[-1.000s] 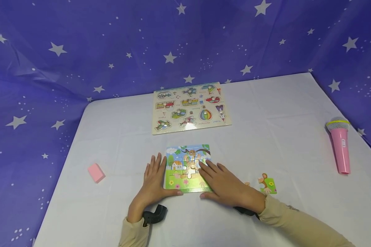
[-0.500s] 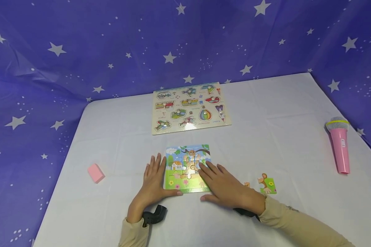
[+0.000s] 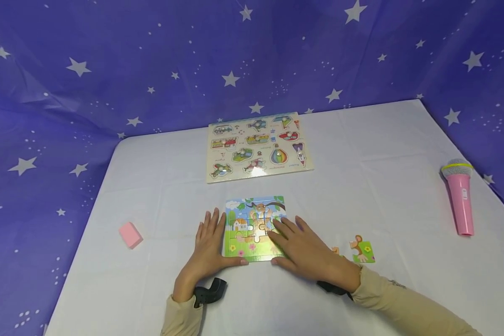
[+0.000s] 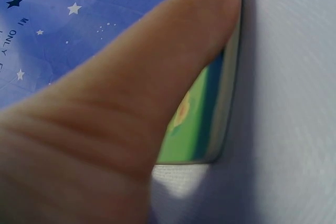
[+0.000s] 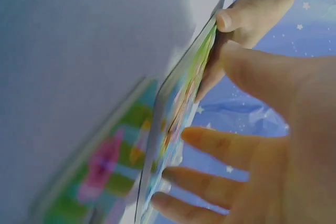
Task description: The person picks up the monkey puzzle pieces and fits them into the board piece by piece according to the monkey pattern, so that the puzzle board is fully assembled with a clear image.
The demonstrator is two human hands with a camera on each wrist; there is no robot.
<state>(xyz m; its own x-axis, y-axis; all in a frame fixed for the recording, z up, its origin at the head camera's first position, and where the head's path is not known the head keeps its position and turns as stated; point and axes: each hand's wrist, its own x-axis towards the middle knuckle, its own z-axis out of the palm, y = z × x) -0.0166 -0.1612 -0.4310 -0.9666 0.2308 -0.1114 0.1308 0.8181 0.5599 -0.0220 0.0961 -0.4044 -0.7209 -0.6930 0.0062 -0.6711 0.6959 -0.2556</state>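
Observation:
A small square jigsaw puzzle [image 3: 252, 254] with a house, a tree branch and flowers lies flat at the table's middle. My left hand [image 3: 207, 252] rests along its left side, fingers extended and thumb lying on the near edge. In the left wrist view that thumb [image 4: 173, 40] crosses the puzzle's corner. Over the puzzle's right side my right hand [image 3: 308, 249] has its fingers spread, covering that part from the head view. The right wrist view shows these fingers [image 5: 220, 148] straight, tips right at the puzzle surface. Nothing is gripped in either hand.
A loose puzzle piece [image 3: 364, 250] lies right of the right wrist; another piece [image 3: 335, 250] is partly hidden behind that wrist. Farther back sits a vehicle peg board [image 3: 260, 147]. A pink block [image 3: 130, 235] is at left, a pink toy microphone [image 3: 461, 200] at far right.
My right hand has shifted slightly over the puzzle, its thumb moving a little toward the near edge. The left hand stays where it was.

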